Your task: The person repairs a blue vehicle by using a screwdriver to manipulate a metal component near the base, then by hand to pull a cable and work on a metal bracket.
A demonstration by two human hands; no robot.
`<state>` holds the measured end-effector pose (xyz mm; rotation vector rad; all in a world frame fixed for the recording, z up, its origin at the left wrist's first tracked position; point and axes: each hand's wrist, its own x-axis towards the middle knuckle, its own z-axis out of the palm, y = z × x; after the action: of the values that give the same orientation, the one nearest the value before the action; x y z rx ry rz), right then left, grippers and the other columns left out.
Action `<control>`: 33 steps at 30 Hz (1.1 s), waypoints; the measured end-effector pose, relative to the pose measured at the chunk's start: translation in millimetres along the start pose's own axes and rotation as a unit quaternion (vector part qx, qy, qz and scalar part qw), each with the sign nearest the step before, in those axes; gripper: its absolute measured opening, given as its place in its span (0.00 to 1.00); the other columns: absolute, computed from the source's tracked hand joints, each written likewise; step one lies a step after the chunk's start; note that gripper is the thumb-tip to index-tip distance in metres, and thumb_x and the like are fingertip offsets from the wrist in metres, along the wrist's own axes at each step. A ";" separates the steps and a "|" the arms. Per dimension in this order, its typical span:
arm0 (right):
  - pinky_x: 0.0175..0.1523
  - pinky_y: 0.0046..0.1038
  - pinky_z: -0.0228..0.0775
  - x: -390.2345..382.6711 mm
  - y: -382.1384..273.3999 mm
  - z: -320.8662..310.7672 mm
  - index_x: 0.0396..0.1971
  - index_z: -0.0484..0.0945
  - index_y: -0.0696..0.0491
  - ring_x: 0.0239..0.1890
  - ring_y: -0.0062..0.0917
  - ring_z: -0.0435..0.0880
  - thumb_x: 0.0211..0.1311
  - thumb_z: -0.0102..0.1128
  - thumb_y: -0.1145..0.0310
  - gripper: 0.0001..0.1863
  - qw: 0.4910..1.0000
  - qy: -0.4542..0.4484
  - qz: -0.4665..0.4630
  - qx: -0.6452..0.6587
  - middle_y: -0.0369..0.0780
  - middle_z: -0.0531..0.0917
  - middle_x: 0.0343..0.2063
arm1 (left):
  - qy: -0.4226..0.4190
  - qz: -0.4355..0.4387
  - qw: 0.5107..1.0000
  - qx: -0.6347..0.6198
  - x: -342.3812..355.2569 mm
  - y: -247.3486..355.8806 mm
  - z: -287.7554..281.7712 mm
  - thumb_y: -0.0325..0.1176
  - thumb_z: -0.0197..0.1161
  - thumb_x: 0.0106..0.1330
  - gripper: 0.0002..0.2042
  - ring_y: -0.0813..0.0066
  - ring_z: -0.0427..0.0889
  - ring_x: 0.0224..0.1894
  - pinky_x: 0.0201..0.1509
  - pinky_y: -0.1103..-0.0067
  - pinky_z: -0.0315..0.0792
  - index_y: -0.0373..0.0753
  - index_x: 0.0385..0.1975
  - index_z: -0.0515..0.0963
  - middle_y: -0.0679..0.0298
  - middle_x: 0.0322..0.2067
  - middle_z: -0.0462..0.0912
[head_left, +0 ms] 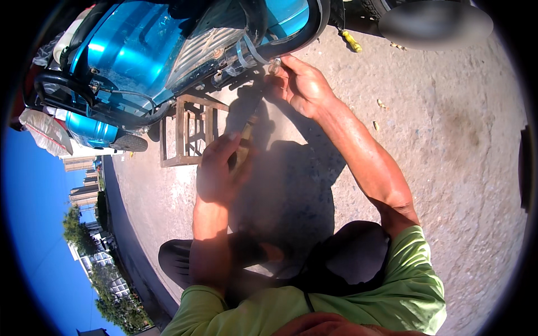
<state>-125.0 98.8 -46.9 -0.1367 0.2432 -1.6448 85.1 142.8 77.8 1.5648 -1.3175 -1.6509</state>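
My left hand [216,171] is closed around a yellowish-handled tool [244,147] that looks like a screwdriver. Its thin shaft points up toward the blue vehicle's frame. Beyond it, my right hand [302,87] is reached out to the lower edge of the vehicle, fingers bent and pinched on a small shiny piece [274,66]; what kind of piece cannot be made out. Just left of those fingertips, a metal band [241,54] wraps a dark tube on the frame. The ends of the right fingers are partly in shadow.
The blue three-wheeled vehicle [131,42] fills the far left. Under its edge stands a rusty metal stool-like frame [179,131]. A yellow-handled tool [351,42] lies on the concrete ground [448,112] near a tyre [375,8]. My bent knees [358,252] are close below.
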 end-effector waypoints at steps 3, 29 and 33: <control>0.30 0.21 0.72 -1.8 1.3 2.1 0.44 0.74 0.55 0.33 0.23 0.84 0.74 0.48 0.63 0.11 1.000 0.012 -0.002 -0.006 0.37 0.82 0.33 | -0.043 -0.036 0.998 -0.013 1.1 7.9 -5.8 0.49 0.55 0.73 0.20 0.80 0.75 0.17 0.13 0.86 0.63 0.34 0.40 0.78 0.56 0.28 0.82; 0.47 0.22 0.74 -34.5 24.3 20.9 0.44 0.79 0.59 0.35 0.19 0.80 0.72 0.56 0.60 0.16 0.991 -0.004 -0.005 -0.132 0.37 0.82 0.33 | 0.181 0.417 0.759 0.466 -31.7 -44.1 -11.2 0.34 0.57 0.70 0.21 0.73 0.78 0.36 0.41 0.78 0.73 0.29 0.58 0.69 0.56 0.39 0.78; 0.45 0.22 0.74 -34.7 19.3 20.2 0.44 0.79 0.59 0.34 0.19 0.80 0.71 0.57 0.59 0.17 0.986 0.004 -0.001 -0.167 0.37 0.82 0.31 | 0.193 0.196 0.908 0.317 -33.9 -33.5 -2.9 0.43 0.53 0.72 0.19 0.81 0.71 0.24 0.25 0.83 0.63 0.31 0.50 0.74 0.63 0.30 0.76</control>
<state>-98.5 130.3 -30.0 -0.3830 0.5245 -1.5966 103.3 184.7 64.0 1.6933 -1.8874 -0.6410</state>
